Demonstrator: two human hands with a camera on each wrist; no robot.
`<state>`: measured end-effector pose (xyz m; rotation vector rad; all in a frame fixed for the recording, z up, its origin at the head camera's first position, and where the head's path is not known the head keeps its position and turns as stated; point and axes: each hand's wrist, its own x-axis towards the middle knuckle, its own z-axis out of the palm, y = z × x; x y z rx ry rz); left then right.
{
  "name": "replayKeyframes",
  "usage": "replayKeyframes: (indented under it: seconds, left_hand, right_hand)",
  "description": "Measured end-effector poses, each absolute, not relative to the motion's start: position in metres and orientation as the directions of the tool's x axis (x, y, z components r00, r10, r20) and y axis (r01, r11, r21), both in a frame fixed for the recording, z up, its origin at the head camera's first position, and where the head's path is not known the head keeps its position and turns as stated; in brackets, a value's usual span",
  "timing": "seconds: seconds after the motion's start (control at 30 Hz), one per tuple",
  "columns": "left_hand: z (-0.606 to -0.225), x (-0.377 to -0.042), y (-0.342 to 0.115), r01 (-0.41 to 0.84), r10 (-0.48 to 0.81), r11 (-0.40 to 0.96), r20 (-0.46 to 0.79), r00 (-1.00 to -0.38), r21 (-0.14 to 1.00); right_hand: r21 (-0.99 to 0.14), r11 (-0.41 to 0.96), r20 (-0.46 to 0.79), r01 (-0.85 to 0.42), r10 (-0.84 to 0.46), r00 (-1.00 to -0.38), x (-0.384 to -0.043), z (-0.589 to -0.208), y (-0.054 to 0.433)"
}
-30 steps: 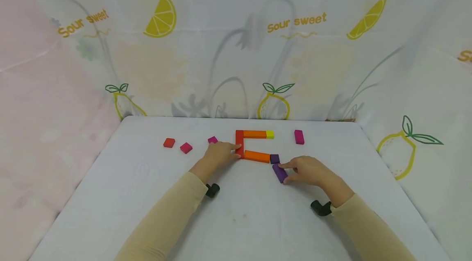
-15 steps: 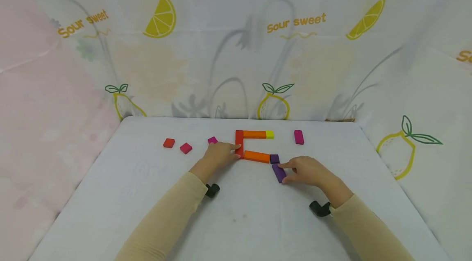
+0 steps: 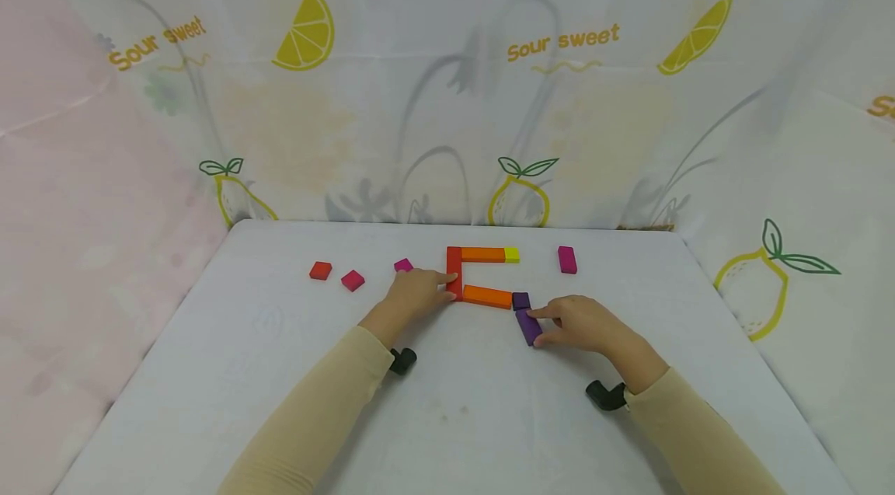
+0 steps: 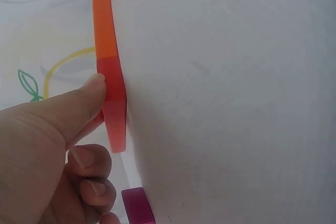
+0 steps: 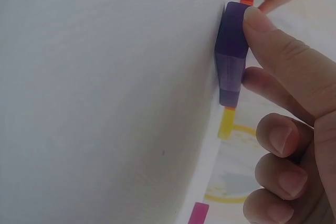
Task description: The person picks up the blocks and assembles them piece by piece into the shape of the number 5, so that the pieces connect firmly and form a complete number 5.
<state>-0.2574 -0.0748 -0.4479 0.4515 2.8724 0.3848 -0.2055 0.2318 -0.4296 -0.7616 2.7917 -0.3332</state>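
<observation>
In the head view my left hand (image 3: 414, 294) holds the near part of a long red block (image 3: 454, 262) between thumb and index finger. An orange block (image 3: 487, 297) runs right from the red block's near end, and a small dark purple block (image 3: 520, 301) stands at its right end. My right hand (image 3: 587, 324) pinches a longer purple block (image 3: 527, 329) by thumb and index finger. That block lies slightly slanted, its far end against the small purple one. The right wrist view shows the thumb on the side of the purple block (image 5: 232, 30), other fingers curled.
A second orange block (image 3: 482, 255) with a yellow block (image 3: 512, 255) at its end extends from the red block's far end. Loose on the white table (image 3: 447, 433) are a magenta block (image 3: 567, 260), a red one (image 3: 321, 270), a pink one (image 3: 353, 280) and a partly hidden magenta one (image 3: 402, 266).
My right hand has shifted slightly left and away from me with the purple block, whose far end has closed up to the small purple block. The left hand has stayed in place.
</observation>
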Motion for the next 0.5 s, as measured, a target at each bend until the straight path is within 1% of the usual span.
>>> replayKeyframes:
  seconds: [0.5]
  left_hand:
    - [-0.4492, -0.2581, -0.0756, 0.277, 0.331, 0.916, -0.158, -0.93, 0.29]
  right_hand:
    - [-0.295, 0.842, -0.159, -0.451, -0.509, -0.846, -0.2057, -0.4307, 0.2324]
